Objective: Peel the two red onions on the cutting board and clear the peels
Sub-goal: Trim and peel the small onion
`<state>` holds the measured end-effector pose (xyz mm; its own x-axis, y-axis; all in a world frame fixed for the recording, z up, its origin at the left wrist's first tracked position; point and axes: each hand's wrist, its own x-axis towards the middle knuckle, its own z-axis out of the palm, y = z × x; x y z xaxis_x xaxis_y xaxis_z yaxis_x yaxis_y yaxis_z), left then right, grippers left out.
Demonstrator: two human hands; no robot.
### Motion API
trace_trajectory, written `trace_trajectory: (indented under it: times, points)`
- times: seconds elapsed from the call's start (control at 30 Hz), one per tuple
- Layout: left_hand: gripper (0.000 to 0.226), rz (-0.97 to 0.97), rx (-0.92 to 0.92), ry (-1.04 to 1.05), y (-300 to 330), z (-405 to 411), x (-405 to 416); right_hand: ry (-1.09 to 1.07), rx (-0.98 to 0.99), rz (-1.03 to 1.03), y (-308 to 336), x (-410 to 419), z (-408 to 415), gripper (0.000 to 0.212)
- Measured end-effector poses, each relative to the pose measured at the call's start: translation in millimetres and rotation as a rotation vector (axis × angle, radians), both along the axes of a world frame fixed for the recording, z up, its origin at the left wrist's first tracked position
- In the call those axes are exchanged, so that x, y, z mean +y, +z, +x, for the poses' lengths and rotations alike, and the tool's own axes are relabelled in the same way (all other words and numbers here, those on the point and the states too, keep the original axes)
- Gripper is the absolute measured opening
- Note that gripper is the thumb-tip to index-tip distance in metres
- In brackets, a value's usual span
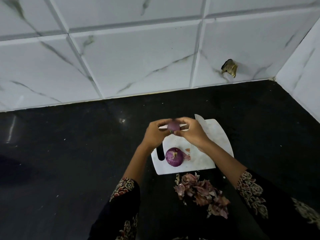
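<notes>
Both hands, left hand (155,134) and right hand (190,131), grip one red onion (173,126) above the white cutting board (220,135). Black counter (69,153) meets marbled wall tiles (121,58) in a corner.

Table (69,153): black, glossy, meeting a tiled wall at the far edge and on the right. White cutting board (218,135) lies flat on it, directly beneath the grip and extending nearer than it. Knife blade (199,119) lies just right of the grip, its tip past the board's far edge; the rest is hidden. Pile of dry reddish peels (204,193) lies on the table, nearer than the grip, just off the board's near edge. Pale specks are scattered over the table.
</notes>
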<state>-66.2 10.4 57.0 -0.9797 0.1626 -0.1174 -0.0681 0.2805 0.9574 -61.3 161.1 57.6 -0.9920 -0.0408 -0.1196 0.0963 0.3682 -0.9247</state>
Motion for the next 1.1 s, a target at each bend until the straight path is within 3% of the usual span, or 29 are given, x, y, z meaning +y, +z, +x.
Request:
trace_trajectory:
  times: [0.17, 0.4, 0.5, 0.63, 0.7, 0.8, 0.93, 1.0, 1.1]
  points:
    - [0.042, -0.094, -0.112, -0.005, -39, 3, 5, -0.023, -0.105, 0.087, -38, -6, -2, 0.043]
    - [0.043, -0.174, -0.132, 0.052, -47, -1, 0, 0.025, -0.084, 0.113, -45, -4, -9, 0.043]
    - [0.047, -0.141, -0.167, 0.047, -47, 3, -3, -0.005, 0.051, 0.351, -49, 14, -5, 0.044]
    - [0.051, -0.105, -0.168, 0.023, -50, 13, -1, 0.388, 0.134, 0.909, -62, 25, 12, 0.073]
    - [0.049, -0.098, -0.143, 0.036, -51, 15, 2, 0.462, 0.171, 0.99, -63, 24, 26, 0.076]
    - [0.05, -0.081, -0.156, 0.053, -51, 16, 4, 0.539, 0.27, 1.022, -65, 32, 57, 0.076]
    - [0.052, -0.091, -0.156, 0.052, -51, 16, 4, 0.599, 0.451, 0.986, -76, 50, 103, 0.047]
    - [0.051, -0.079, -0.166, 0.071, -52, 17, 5, 0.559, 0.445, 0.871, -68, 56, 119, 0.047]
    - [0.05, -0.068, -0.16, 0.094, -54, 19, 8, 0.286, 0.297, 0.53, -51, 62, 121, 0.043]
